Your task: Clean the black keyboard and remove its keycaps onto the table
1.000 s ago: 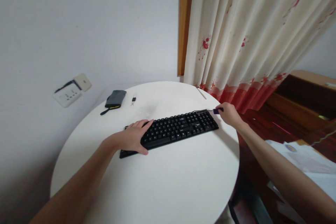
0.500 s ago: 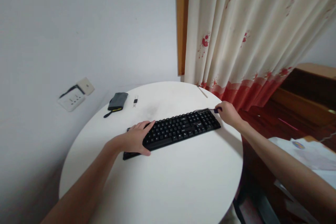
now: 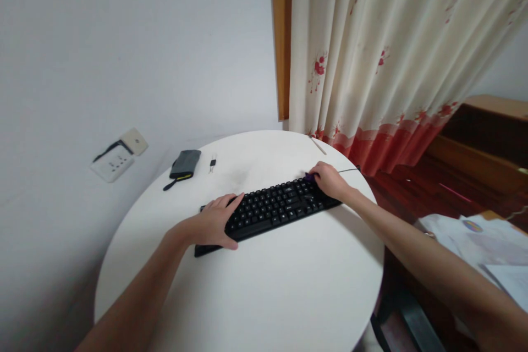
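Note:
A black keyboard (image 3: 272,206) lies slantwise on the white round table (image 3: 280,280). My left hand (image 3: 212,223) spans its left end, fingers over the far edge and thumb at the near edge, gripping it against the table. At the keyboard's far right edge, my right hand (image 3: 328,180) pinches a small dark purple brush (image 3: 310,176). Its pale, bristle-like tip is blurred and points left along the top row of keys. The hand covers most of the brush and part of the number keys.
A grey pouch (image 3: 185,164) with a strap and a small black clip-like item (image 3: 213,163) lie at the far left. A thin stick (image 3: 318,146) rests near the far right edge. The keyboard's thin cable (image 3: 348,170) runs rightward. Wall sockets (image 3: 112,163) are left; a curtain (image 3: 371,66) hangs behind.
My right hand has moved left with the brush, from beyond the keyboard's right corner to over its far right keys. The left hand stays on the keyboard's left end.

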Tool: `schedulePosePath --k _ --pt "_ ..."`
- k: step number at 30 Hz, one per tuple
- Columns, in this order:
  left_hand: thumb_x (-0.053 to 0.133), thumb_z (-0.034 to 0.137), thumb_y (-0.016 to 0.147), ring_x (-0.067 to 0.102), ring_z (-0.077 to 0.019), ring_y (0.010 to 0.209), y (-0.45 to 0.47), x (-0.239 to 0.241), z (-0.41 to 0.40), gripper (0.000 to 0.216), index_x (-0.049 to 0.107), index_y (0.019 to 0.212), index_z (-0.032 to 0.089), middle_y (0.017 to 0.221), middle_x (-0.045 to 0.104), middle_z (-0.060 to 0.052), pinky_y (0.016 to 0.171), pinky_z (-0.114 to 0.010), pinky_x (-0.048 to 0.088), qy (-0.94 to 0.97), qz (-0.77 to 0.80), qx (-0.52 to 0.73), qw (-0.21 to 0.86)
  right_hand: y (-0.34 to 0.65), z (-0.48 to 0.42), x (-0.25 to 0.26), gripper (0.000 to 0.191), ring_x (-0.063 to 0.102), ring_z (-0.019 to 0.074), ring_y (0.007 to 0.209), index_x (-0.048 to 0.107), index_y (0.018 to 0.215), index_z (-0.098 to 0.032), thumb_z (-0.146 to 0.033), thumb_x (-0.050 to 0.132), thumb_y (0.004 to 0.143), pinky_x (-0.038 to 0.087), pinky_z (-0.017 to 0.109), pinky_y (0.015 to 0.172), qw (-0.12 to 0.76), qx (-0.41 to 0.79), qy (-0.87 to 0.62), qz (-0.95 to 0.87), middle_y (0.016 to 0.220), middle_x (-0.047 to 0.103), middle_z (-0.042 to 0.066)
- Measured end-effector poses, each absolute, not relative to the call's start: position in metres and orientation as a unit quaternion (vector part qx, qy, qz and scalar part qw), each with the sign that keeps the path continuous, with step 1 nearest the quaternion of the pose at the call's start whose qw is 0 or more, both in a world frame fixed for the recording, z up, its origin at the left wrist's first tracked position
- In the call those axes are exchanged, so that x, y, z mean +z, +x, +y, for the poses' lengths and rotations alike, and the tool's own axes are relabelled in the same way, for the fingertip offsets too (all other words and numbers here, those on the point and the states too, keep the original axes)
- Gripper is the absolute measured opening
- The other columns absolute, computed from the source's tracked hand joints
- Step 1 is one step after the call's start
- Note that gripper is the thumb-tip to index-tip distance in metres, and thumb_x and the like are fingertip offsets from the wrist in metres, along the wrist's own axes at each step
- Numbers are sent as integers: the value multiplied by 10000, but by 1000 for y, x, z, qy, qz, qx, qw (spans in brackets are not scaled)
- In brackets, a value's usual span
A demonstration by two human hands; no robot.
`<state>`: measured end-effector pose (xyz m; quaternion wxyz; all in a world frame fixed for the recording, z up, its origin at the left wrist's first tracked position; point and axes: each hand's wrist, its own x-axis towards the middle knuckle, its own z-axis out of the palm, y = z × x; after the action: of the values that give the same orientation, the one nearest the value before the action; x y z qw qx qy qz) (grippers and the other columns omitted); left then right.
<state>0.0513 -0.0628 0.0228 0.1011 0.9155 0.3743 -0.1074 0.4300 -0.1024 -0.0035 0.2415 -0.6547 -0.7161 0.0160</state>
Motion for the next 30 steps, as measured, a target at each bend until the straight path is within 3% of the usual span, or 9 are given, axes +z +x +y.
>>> schedulePosePath --k 5,11,17,30 --pt "736 539 562 229 -417 1428 49 22 -63 1267 40 1556 174 1576 191 -207 1150 -492 246 917 371 -102 108 480 -119 6 305 646 247 868 749 879 -110 -23 465 807 463 334 832 260 -16 -712 -652 908 721 147" --pt "732 535 569 218 -417 1430 50 23 -63 1264 40 1556 152 1573 183 -223 1153 -499 231 918 370 -101 105 443 -113 8 262 637 189 929 741 957 -171 -91 528 827 458 271 892 283 24 -627 -725 973 727 59" --pt "731 538 577 232 -400 1426 49 23 -63 1259 52 1558 136 1572 185 -216 1161 -472 224 917 372 -102 105 440 -94 3 315 625 200 936 748 940 -146 -33 485 807 433 262 900 178 29 -612 -770 976 705 94" --pt "730 570 571 219 -405 1432 48 21 -62 1275 45 1561 152 1581 168 -202 1161 -483 226 918 369 -100 103 500 -98 14 303 613 186 806 736 818 -107 26 469 764 430 247 765 124 -7 -654 -746 888 670 117"
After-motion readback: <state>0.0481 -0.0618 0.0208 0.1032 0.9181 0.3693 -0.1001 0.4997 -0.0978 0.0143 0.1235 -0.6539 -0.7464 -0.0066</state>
